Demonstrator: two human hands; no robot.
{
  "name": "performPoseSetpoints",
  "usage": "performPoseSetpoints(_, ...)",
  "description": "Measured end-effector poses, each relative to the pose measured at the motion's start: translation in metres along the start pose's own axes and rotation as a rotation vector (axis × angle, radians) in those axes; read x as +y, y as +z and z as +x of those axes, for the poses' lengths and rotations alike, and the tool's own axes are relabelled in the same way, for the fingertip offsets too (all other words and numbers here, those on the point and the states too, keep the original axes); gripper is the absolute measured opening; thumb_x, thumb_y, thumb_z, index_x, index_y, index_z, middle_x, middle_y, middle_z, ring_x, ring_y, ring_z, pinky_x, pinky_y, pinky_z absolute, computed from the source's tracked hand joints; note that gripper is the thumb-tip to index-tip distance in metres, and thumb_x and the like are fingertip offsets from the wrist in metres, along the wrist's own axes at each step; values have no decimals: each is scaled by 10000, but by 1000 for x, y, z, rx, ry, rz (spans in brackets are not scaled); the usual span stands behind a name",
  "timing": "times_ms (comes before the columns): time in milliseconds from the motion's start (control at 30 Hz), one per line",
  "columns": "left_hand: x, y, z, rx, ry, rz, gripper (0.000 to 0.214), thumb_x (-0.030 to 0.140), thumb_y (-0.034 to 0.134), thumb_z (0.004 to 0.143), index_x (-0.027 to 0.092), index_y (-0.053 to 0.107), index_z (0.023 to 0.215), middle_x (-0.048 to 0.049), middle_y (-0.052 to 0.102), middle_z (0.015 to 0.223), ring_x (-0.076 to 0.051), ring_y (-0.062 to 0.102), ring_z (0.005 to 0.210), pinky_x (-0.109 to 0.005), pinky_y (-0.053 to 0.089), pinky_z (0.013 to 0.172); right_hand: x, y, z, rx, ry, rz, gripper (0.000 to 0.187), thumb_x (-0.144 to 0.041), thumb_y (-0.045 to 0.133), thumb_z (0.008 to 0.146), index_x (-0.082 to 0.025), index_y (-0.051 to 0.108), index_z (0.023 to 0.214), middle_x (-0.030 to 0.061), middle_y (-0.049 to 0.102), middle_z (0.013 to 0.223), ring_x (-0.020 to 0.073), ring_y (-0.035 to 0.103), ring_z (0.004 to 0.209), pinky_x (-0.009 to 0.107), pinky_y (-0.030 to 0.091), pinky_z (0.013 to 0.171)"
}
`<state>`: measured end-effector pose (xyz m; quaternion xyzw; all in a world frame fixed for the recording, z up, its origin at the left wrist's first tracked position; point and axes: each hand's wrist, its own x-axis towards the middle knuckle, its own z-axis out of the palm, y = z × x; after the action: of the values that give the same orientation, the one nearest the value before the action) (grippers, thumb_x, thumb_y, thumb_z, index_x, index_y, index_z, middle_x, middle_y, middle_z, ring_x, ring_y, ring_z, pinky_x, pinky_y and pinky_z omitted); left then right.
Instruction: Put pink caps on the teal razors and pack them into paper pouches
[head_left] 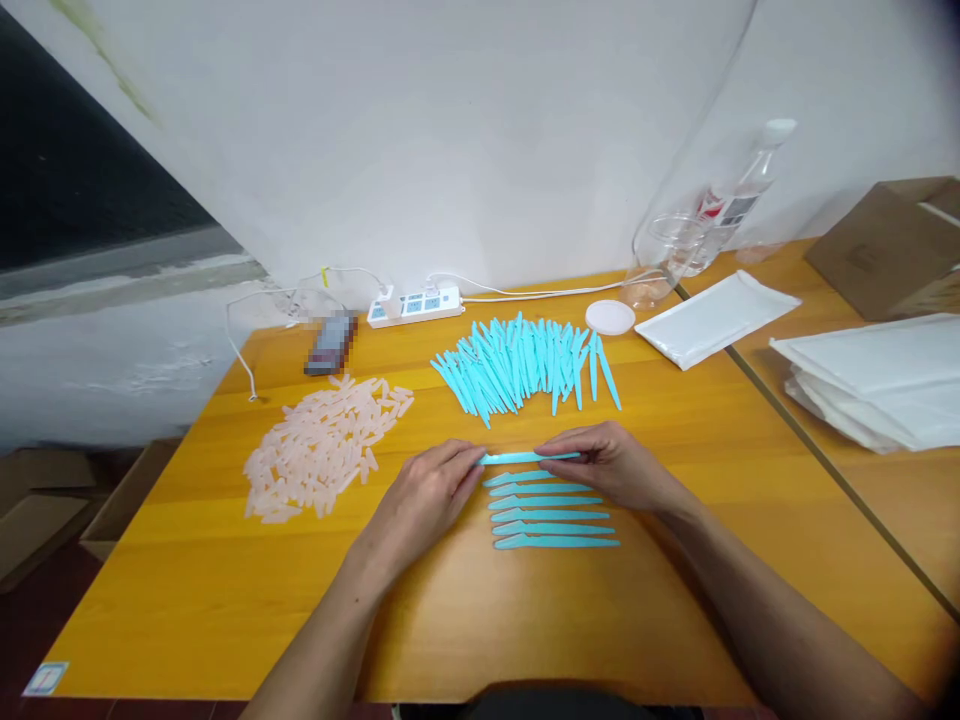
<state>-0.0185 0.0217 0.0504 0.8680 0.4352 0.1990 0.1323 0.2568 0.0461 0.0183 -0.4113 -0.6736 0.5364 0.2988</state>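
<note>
- Teal stick (529, 457) held flat just above table (187, 580), at head of neat teal row (551, 510).
- Left hand (427, 495) pinching its left end, right hand (615, 465) pinching right end.
- Loose teal pile (525, 365) behind; pink caps heap (322, 450) left.

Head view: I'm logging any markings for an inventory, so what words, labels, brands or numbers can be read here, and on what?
No text can be read.
Bottle label: red and dark print, too small to read.
Sticker at the table's near left corner: too small to read.
Dark object by the power strip: blurred out.
Cardboard box: faint mark, unreadable.
Blue pieces by the hands: no print visible.
</note>
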Motion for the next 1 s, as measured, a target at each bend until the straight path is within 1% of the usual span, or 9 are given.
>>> performPoseSetpoints(100,21,2,-17,-36,30,12,286,209,533,994,178,639,1257,-92,739,1134,-200,719,985,-323,585,865,-7,-15,-8,-22,38,-58,415,-525,728,800,-222,798,1075,52,782,891,202,699,774,321,576,731)
performPoseSetpoints(233,54,26,-52,-53,116,18,262,159,567,968,164,645,1217,-79,759,1058,-200,727,899,-332,601,807,-4,-36,-13,216,96,-116,529,-606,649,843,-160,780,1097,42,706,744,149,597,638,264,498,601)
performPoseSetpoints(333,67,47,-67,15,162,38,283,102,585,938,145,643,1211,-91,763,1071,-208,729,920,-355,595,851,2,-43,-9,380,113,-214,543,-645,602,858,-152,785,993,23,626,679,123,497,576,247,399,528)
performPoseSetpoints(433,67,48,-67,148,125,31,307,98,636,909,168,650,1207,-90,762,1110,-212,722,994,-355,577,905,7,-44,-6,471,140,-312,525,-646,592,852,-156,775,902,-5,530,606,112,421,539,254,325,508)
performPoseSetpoints(567,45,18,-68,285,-34,49,256,124,666,901,209,674,1142,-51,773,1020,-177,723,914,-309,565,855,15,-44,-4,561,221,-446,467,-599,583,858,-166,745,791,-19,478,549,116,403,515,271,303,519)
performPoseSetpoints(667,10,-6,-78,299,-234,157,144,233,643,933,218,699,1065,-41,767,984,-182,721,883,-302,552,826,22,-47,3,588,301,-561,413,-564,594,855,-187,743,775,1,585,581,144,507,553,279,348,567)
performPoseSetpoints(833,-55,-27,-91,188,-569,447,264,417,568,954,248,733,1073,-36,741,1123,-209,726,890,-295,536,727,21,-54,39,643,405,-786,362,-498,598,852,-182,759,923,86,751,839,245,669,802,309,422,695)
performPoseSetpoints(900,-72,-29,-93,119,-636,499,289,435,538,957,265,740,1072,-29,731,1156,-212,724,897,-288,524,685,19,-57,55,623,451,-859,372,-482,591,854,-166,756,962,127,762,907,282,683,880,324,437,731)
performPoseSetpoints(1000,-83,-30,-95,79,-656,470,320,463,508,959,272,737,1074,-17,726,1167,-216,721,943,-289,526,700,17,-60,72,512,502,-895,291,-390,585,845,-163,764,880,150,763,895,302,693,898,333,446,737)
